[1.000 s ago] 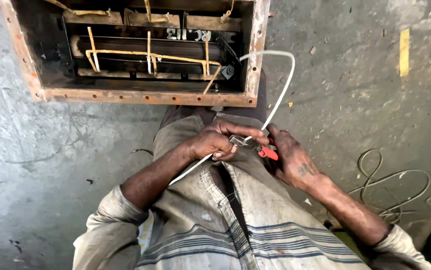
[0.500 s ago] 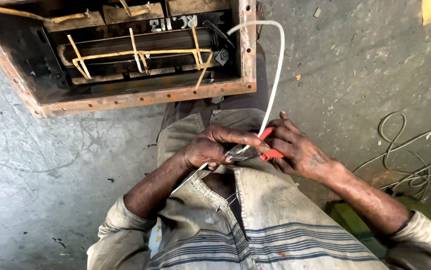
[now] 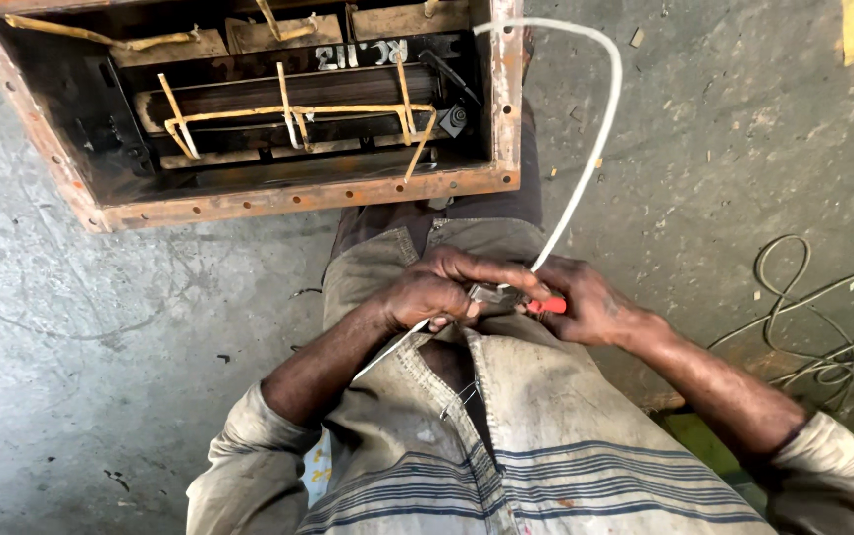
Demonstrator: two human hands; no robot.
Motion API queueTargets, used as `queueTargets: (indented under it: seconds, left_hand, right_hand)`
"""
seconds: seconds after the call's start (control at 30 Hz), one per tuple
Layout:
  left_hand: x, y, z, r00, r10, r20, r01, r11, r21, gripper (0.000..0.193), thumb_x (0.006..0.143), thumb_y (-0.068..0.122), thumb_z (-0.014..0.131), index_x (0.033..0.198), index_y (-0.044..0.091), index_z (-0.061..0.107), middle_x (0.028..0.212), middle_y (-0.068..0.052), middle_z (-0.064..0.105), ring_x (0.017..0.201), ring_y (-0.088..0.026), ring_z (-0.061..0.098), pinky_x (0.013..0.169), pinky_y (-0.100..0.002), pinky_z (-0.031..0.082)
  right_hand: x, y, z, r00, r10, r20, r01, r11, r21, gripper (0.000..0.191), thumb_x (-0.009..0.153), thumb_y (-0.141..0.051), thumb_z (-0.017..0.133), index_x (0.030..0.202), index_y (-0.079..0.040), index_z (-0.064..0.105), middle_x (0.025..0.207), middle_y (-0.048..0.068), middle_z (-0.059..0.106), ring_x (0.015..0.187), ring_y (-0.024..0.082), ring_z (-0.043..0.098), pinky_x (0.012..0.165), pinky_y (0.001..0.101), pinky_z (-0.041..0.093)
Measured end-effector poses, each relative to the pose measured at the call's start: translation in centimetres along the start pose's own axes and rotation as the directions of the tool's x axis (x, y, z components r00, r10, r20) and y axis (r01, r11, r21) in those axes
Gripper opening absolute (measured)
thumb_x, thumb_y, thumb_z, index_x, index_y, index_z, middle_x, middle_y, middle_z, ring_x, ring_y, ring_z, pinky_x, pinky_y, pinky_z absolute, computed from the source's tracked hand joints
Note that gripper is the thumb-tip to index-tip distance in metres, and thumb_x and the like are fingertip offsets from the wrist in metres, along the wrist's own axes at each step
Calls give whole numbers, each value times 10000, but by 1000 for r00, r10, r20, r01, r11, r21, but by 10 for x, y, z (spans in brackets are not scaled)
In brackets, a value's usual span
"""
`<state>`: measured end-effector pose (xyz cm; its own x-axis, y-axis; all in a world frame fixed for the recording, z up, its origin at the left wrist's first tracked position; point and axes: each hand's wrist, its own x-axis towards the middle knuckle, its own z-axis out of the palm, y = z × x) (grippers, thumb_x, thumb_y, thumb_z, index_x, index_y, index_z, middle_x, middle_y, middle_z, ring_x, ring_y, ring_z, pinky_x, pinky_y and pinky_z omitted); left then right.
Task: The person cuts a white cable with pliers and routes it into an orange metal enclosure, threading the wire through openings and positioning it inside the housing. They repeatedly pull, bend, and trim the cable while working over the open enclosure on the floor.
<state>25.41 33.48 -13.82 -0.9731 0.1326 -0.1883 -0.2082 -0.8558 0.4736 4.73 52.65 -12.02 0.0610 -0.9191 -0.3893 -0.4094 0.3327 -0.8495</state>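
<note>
Grey concrete floor (image 3: 100, 376) | rusty open box (image 3: 278, 198) | loose wire coil (image 3: 813, 327)

A grey concrete floor (image 3: 130, 376), scuffed and stained, fills the scene. At the far left sits an open rusty metal box (image 3: 278, 198) with yellowish strips across its dark inside. Loose wire coils (image 3: 823, 317) lie at the right. A yellow painted mark (image 3: 853, 30) shows far right.

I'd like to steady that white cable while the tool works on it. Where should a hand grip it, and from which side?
Probably on the straight run of the white cable just above the two hands, coming from the right: that stretch hangs free over bare floor, while the rusty metal box crowds its left.
</note>
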Motion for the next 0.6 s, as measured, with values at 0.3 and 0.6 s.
queueTargets:
  seconds: [0.3,0.6]
  left_hand:
    - [12,-33,-51,974,-96,-203,18,935,-355,782,691,-71,483,1471,-60,533,1259,-205,639,438,-49,427,393,-228,355]
    - [17,-8,-32,996,-32,-77,7,950,-311,750,784,-76,498,1533,-55,456,1512,-192,560,472,-50,406,452,-227,365]
  right_hand:
    - [26,63,72,974,227,-15,-220,956,193,330,801,-59,706,1123,-38,636,898,129,716,790,267,705,742,393,557]
    - [21,45,30,995,85,52,-92,985,143,413,838,-41,683,1239,-38,583,1119,161,699,1040,339,687,902,434,538]
